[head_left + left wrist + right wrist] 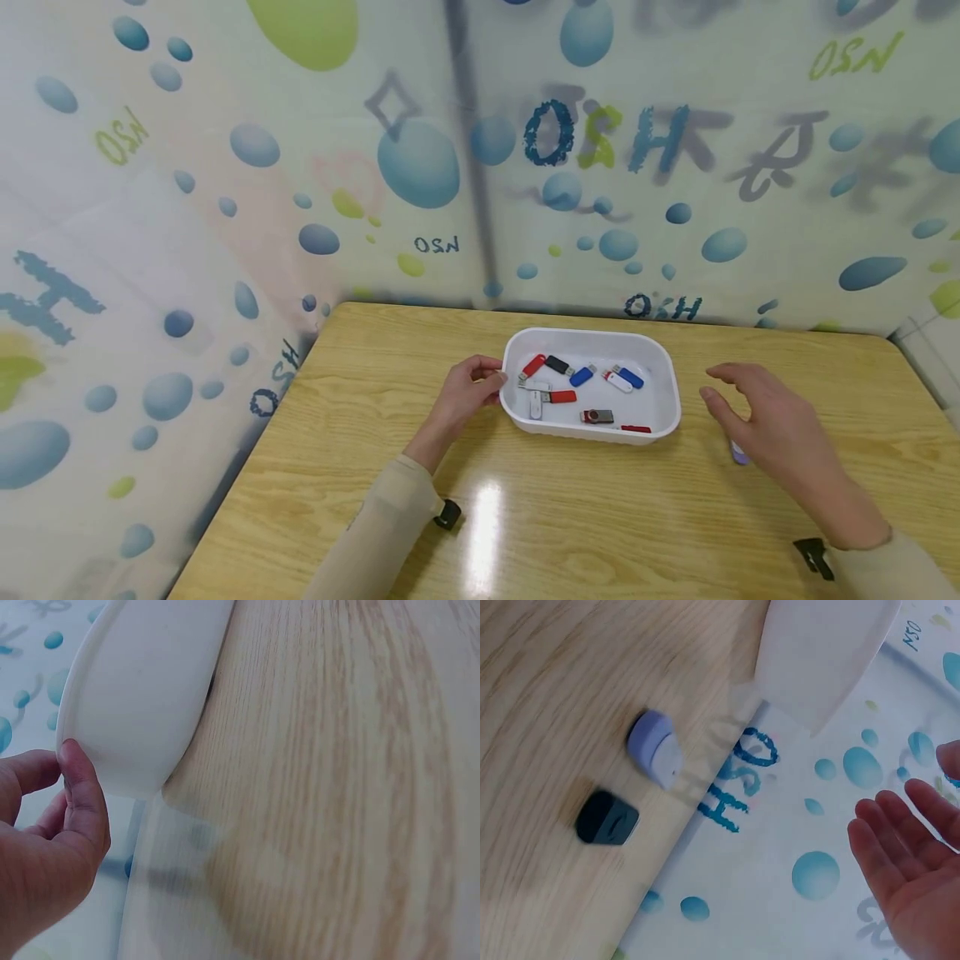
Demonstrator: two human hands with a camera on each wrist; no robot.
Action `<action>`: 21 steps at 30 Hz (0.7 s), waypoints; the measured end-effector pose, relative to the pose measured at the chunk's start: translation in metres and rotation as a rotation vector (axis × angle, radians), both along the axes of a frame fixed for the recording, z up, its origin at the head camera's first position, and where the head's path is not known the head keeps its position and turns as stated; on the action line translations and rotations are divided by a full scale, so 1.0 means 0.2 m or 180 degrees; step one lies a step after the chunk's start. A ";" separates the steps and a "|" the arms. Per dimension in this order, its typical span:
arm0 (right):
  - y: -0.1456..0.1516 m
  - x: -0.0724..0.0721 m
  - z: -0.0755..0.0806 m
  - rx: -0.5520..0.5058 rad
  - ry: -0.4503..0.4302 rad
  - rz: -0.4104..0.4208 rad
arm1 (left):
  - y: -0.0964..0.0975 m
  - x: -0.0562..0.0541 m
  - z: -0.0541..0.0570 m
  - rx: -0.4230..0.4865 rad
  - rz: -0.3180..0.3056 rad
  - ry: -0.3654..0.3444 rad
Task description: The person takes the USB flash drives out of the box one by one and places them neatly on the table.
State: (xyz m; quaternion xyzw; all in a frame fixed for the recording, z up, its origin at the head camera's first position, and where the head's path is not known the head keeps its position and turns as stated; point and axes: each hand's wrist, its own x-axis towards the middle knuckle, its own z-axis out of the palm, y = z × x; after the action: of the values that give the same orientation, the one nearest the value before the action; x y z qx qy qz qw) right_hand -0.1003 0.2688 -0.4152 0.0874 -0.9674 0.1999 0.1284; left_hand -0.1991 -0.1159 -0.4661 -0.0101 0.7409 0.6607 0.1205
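A white plastic tray (592, 433) stands on the table with several USB sticks lying in it: red ones (562, 397), blue ones (582, 376), white ones (536, 406) and a black one (558, 365). At the tray's left end my left hand (467, 393) pinches the rim between thumb and fingers. To the right of the tray hovers my right hand (780, 425), thumb and fingers spread, holding nothing. Partly hidden under it on the table lies a purple-and-white USB stick (654, 748). The right wrist view also shows a black stick (607, 818) beside that one.
The wood-grain table (600, 517) meets a curtain (450, 275) with blue and green drops along its back and left edges. Black straps (448, 514) show at both wrists.
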 end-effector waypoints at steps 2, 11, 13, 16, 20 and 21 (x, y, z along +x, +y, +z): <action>-0.03 -0.01 0.01 -0.0034 0.0041 0.0048 | 0.00 0.00 0.00 -0.0029 0.0000 -0.0006; -0.15 -0.09 0.00 -0.0041 0.0249 0.0334 | 0.00 0.01 0.02 -0.0059 -0.0019 -0.0024; -0.18 -0.11 0.00 -0.0025 0.0195 0.0358 | 0.00 0.00 0.00 -0.0047 -0.0014 -0.0015; -0.22 -0.15 0.01 0.0055 0.0013 0.0347 | 0.00 0.00 -0.01 -0.0045 -0.0013 -0.0015; -0.28 -0.20 0.00 0.0232 -0.0240 0.0338 | 0.00 0.00 0.00 -0.0009 -0.0020 -0.0005; -0.29 -0.22 0.00 0.0281 -0.0253 0.0350 | 0.00 0.00 0.00 0.0005 -0.0021 -0.0007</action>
State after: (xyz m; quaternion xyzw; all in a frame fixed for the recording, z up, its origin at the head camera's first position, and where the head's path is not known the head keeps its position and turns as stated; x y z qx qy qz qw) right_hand -0.1435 0.2100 -0.4157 0.1380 -0.9733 0.1672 0.0747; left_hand -0.2000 -0.1165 -0.4669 -0.0083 0.7402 0.6608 0.1235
